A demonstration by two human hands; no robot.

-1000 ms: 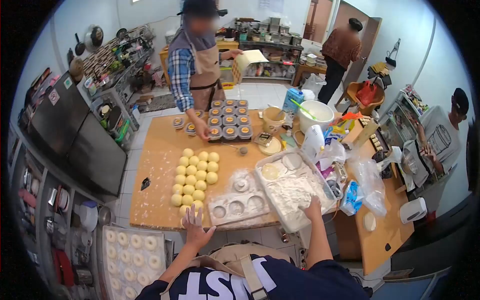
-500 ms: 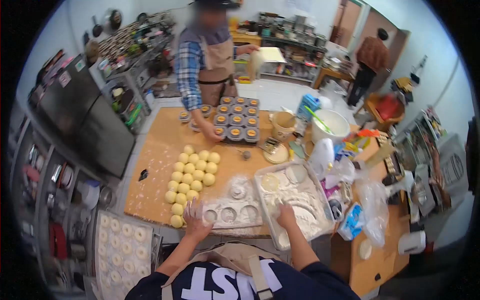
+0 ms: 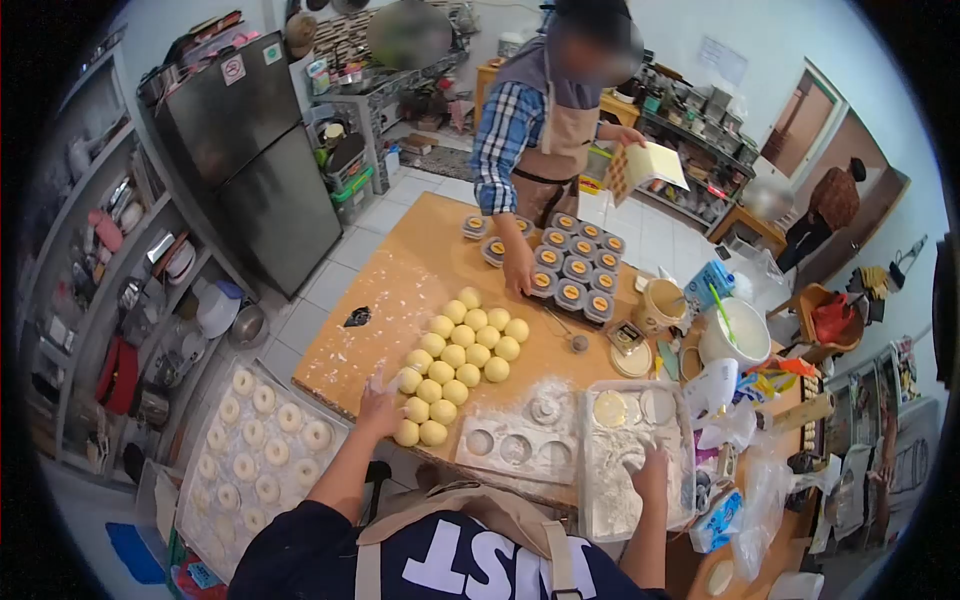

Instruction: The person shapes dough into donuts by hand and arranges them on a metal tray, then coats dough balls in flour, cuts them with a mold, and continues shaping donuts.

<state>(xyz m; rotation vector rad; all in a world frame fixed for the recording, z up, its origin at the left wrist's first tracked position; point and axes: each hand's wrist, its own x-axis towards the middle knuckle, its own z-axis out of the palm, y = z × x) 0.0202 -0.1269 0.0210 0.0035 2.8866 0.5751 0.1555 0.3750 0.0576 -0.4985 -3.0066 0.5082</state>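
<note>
While the right hand (image 3: 652, 468) is in the flour (image 3: 612, 495) tray (image 3: 689, 440), its grip impossible to tell, the left hand (image 3: 378, 408), grip apart, is beside dough balls (image 3: 440, 371) at the counter's (image 3: 400, 270) near edge; light, floured contact best spares their shape.

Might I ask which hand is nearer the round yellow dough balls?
Left: the left hand is beside the dough balls; the right hand is farther, at a pale rectangular flour tub.

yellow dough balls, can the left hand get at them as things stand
Most likely yes: the left hand is right beside the yellow dough balls at the table's near edge, and nothing visible stands between.
</note>
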